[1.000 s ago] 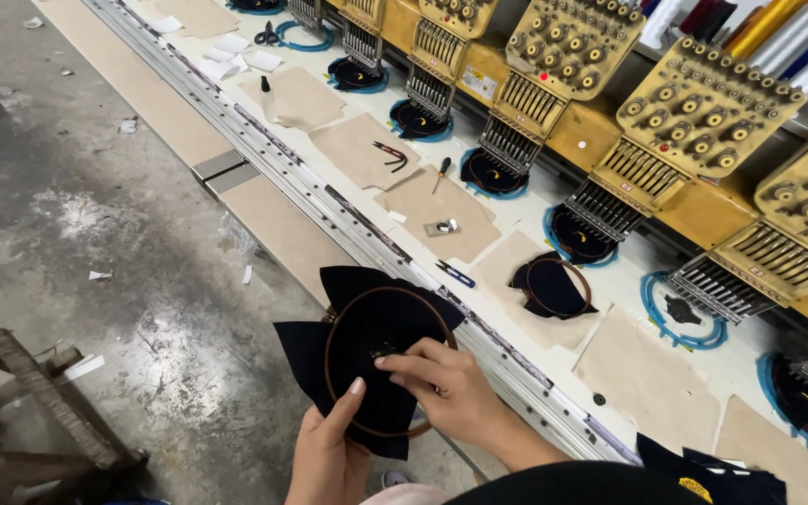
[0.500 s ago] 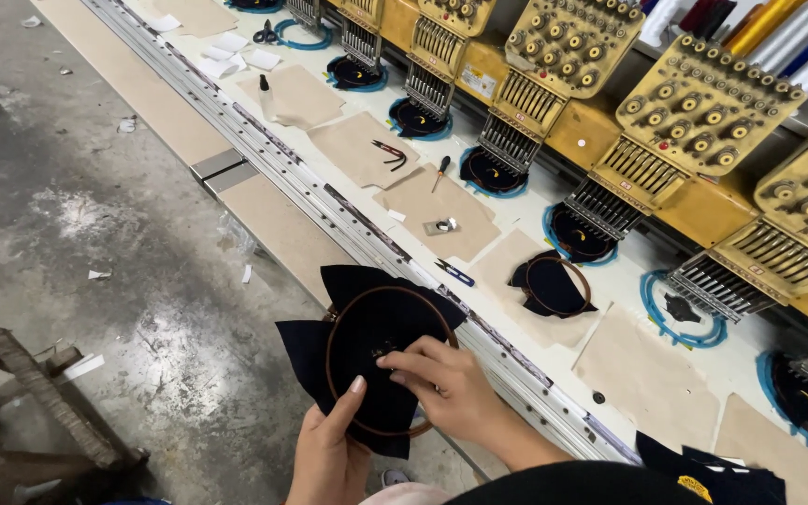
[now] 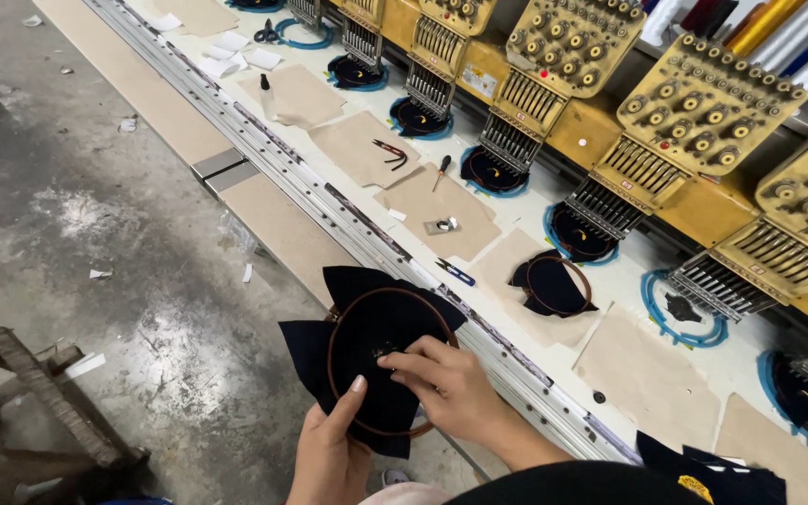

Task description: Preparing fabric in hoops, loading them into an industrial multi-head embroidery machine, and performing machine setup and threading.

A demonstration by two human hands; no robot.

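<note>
From my seat I see the left hand (image 3: pixel 329 454) gripping the lower edge of a round brown wooden embroidery hoop (image 3: pixel 387 360) with dark navy fabric (image 3: pixel 367 318) stretched across it, the thumb lying flat on the cloth inside the ring and the other fingers hidden beneath. The right hand (image 3: pixel 446 388) rests on the fabric near the hoop's middle, its fingertips (image 3: pixel 395 360) pinched together on a small spot of the cloth; what they pinch is too small to tell. The hoop hangs in the air above the grey concrete floor (image 3: pixel 95 234), just in front of the long metal rail (image 3: pixel 357 224) that edges the white work table (image 3: pixel 610 281). On the table lies a second hooped piece of dark fabric (image 3: pixel 552 283), well apart from the hands, along with tan backing sheets (image 3: pixel 441 201), small red-handled snips (image 3: pixel 390 151) and a screwdriver (image 3: pixel 441 168). Yellow embroidery machine heads (image 3: pixel 694 112) line the far side. A rough wooden frame (image 3: pixel 39 402) stands at the lower left.
</note>
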